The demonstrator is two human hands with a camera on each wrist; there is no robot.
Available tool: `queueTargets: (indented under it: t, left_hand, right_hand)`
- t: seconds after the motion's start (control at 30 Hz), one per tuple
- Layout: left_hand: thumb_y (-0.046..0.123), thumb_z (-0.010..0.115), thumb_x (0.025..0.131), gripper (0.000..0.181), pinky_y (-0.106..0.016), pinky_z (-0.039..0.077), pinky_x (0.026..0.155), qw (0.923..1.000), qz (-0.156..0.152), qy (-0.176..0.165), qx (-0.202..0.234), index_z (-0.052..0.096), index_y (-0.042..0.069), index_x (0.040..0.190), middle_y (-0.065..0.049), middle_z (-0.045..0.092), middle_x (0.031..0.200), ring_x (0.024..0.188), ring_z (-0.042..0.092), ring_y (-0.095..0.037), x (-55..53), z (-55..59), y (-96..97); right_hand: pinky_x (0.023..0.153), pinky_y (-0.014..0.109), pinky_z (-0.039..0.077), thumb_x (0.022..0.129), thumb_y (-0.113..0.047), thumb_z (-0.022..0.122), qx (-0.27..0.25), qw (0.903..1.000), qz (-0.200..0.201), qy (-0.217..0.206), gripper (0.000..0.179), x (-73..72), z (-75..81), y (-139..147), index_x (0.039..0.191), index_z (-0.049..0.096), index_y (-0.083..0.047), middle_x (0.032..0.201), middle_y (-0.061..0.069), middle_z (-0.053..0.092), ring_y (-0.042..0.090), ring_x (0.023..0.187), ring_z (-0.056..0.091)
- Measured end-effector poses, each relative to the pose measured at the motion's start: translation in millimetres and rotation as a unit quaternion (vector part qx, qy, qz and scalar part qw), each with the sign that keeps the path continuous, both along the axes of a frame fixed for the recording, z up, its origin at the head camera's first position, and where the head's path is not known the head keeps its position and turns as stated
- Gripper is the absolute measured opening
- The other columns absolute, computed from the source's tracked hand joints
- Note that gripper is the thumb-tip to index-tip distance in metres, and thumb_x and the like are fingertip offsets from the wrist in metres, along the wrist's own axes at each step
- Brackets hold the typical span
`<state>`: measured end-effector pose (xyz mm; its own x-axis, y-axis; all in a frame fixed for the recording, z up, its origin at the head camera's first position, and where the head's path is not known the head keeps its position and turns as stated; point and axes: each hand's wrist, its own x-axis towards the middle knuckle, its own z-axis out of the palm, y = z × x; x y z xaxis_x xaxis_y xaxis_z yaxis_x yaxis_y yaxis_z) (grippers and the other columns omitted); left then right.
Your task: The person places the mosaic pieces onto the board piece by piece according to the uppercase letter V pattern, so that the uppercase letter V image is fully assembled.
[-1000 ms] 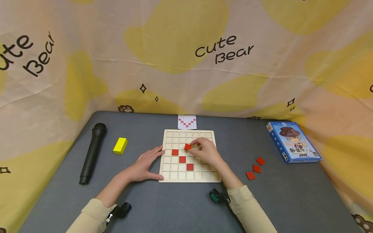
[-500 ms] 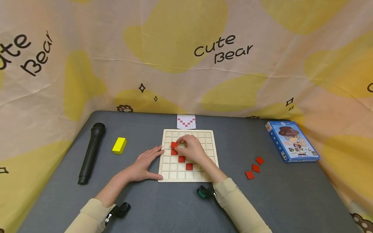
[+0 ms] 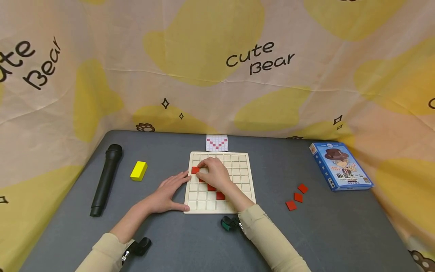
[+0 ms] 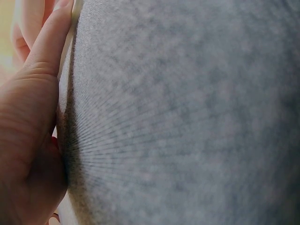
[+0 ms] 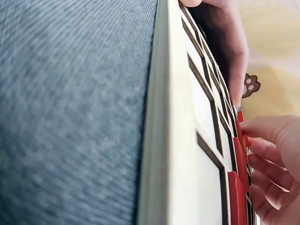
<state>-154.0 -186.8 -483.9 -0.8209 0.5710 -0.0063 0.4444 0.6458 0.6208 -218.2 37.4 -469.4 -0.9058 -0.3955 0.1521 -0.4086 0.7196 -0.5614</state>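
A square wooden grid board (image 3: 238, 211) lies on the grey table. My right hand (image 3: 216, 174) is over its left part, thumb and forefinger pinching a red square tile (image 3: 195, 170) at the leftmost column. Running diagonally down to the right of it are more red tiles (image 3: 220, 195) set in cells, partly covered by this hand. In the right wrist view, the right fingers (image 5: 267, 133) meet the raised red tiles along the board. My left hand (image 3: 167, 194) is spread, fingertips and thumb resting against the board's left edge; the left wrist view shows its thumb (image 4: 47, 51) along that edge.
Several loose red tiles (image 3: 298, 197) lie right of the board. A pattern card (image 3: 217, 143) with a V of pink squares sits behind it. A blue game box (image 3: 341, 166) is at the right, a yellow block (image 3: 139, 171) and a black microphone (image 3: 106, 179) at the left.
My right hand has carried its red tile leftward across the board, from near the middle to the leftmost column. The left hand has stayed at the board's edge.
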Motion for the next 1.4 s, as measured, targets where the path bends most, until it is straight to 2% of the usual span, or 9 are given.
queueTargets:
  t: [0.33,0.53,0.67,0.8,1.03,1.17,1.4]
  left_hand:
    - [0.06,0.075,0.075,0.101,-0.06,0.013,0.112,1.0,-0.002,0.0,0.002,0.034,0.011,0.152,-0.007,0.021,0.161,0.147,0.017,-0.031,0.1,-0.5,0.0]
    - [0.06,0.075,0.075,0.1,-0.06,0.013,0.112,1.0,-0.002,0.001,-0.001,0.033,0.011,0.152,-0.008,0.021,0.161,0.147,0.017,-0.032,0.1,0.8,0.6]
    - [0.058,0.076,0.076,0.1,-0.061,0.014,0.111,1.0,-0.001,0.003,-0.004,0.033,0.01,0.152,-0.009,0.021,0.161,0.146,0.017,-0.034,0.4,0.8,0.5]
    - [0.06,0.076,0.075,0.102,-0.06,0.013,0.112,0.9999,0.003,-0.003,-0.011,0.032,0.011,0.153,-0.008,0.019,0.161,0.146,0.017,-0.033,1.0,0.4,0.3]
    - [0.061,0.077,0.073,0.103,-0.058,0.013,0.112,0.9997,0.012,-0.009,-0.018,0.032,0.013,0.153,-0.006,0.019,0.161,0.147,0.016,-0.03,1.2,-0.2,1.1]
    - [0.06,0.077,0.073,0.103,-0.059,0.014,0.111,0.9998,0.01,-0.002,-0.015,0.033,0.012,0.153,-0.008,0.02,0.161,0.146,0.017,-0.032,1.5,-0.8,0.9]
    - [0.06,0.076,0.074,0.102,-0.06,0.014,0.111,0.9999,0.01,0.004,-0.013,0.032,0.011,0.153,-0.008,0.021,0.161,0.146,0.018,-0.033,1.5,-0.9,1.3]
  right_hand:
    - [0.093,0.035,0.045,0.084,-0.025,0.074,-0.01,0.9999,0.003,0.004,0.025,1.2,-1.7,0.6,0.107,0.075,-0.014,0.11,0.002,0.067,0.022,0.106,0.057]
    - [0.093,0.038,0.045,0.087,-0.027,0.073,-0.018,0.9988,0.046,0.005,0.032,1.9,-2.6,8.5,0.115,0.073,-0.012,0.117,0.005,0.066,0.025,0.108,0.056]
    - [0.096,0.036,0.043,0.088,-0.024,0.072,-0.048,0.9966,0.066,-0.011,0.034,4.0,-2.2,16.2,0.12,0.07,-0.011,0.121,0.004,0.065,0.022,0.111,0.056]
    - [0.094,0.032,0.046,0.09,-0.021,0.07,-0.102,0.9928,0.049,-0.04,0.027,8.3,-2.4,25.6,0.116,0.071,-0.013,0.117,-0.001,0.067,0.016,0.107,0.06]
    - [0.085,0.031,0.051,0.091,-0.018,0.069,-0.195,0.9752,0.008,-0.105,0.019,16.9,2.8,51.1,0.11,0.073,-0.013,0.109,-0.002,0.069,0.014,0.094,0.064]
    - [0.085,0.034,0.051,0.092,-0.017,0.068,-0.217,0.9683,-0.003,-0.124,0.02,19.9,9.5,70.8,0.11,0.073,-0.011,0.109,0.001,0.07,0.016,0.095,0.064]
    - [0.087,0.037,0.05,0.093,-0.019,0.067,-0.225,0.9674,-0.006,-0.116,0.022,26.4,18.5,112.0,0.111,0.072,-0.007,0.112,0.004,0.07,0.019,0.101,0.061]
